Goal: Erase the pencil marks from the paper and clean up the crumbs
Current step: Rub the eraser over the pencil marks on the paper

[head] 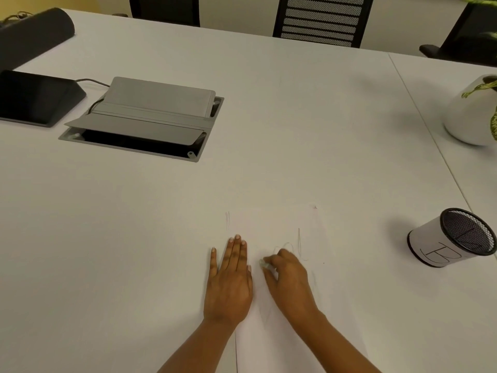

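— Since the paper looks thin and apt to slide on the tabletop, where to hold it?
— Flat, close to the rubbing. It lies at the near edge; the left hand presses its left margin with straight fingers, the right hand holds in a tight grip a small pale eraser beside faint pencil marks.
— Any writing?
— The mesh cup, well to the right, carries a hand-drawn mark, perhaps a "B"; not surely legible.
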Available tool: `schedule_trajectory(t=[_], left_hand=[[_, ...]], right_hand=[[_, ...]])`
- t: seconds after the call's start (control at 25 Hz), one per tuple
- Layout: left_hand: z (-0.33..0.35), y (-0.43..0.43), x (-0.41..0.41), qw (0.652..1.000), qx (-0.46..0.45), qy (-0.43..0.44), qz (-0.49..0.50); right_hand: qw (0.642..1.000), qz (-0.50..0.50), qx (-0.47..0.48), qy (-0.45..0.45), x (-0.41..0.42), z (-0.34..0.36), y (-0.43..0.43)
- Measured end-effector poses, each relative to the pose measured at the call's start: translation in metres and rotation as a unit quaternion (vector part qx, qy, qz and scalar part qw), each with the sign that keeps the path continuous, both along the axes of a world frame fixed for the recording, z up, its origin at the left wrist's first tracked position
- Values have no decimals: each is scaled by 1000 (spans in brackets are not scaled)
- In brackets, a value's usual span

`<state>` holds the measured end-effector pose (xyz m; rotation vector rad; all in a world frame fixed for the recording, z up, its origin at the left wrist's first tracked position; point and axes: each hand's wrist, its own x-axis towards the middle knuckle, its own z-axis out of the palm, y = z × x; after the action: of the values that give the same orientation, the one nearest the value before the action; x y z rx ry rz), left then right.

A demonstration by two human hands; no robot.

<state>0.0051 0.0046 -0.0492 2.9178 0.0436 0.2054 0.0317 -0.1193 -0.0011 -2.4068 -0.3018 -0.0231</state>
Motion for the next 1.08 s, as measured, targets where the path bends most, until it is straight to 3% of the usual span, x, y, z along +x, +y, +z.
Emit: schedule_trajectory(t=[0.12, 0.36, 0.6, 0.96, 1.08], left_hand=[[1, 0, -1, 1000, -1, -1, 2], [-2, 1, 1, 1000, -10, -5, 2], [-1, 2, 1, 1000, -8, 5, -1], [5, 2, 0, 999, -13, 49, 2], [6, 6, 4, 994, -8, 102, -35]], right_hand=[[1000, 20, -6, 4, 0, 0, -6], [999, -52, -9, 13, 39, 1, -9], [998, 51, -29, 6, -13, -1, -8], [999, -34, -11, 40, 17, 1, -12], [997, -60, -11, 52, 18, 2, -13]])
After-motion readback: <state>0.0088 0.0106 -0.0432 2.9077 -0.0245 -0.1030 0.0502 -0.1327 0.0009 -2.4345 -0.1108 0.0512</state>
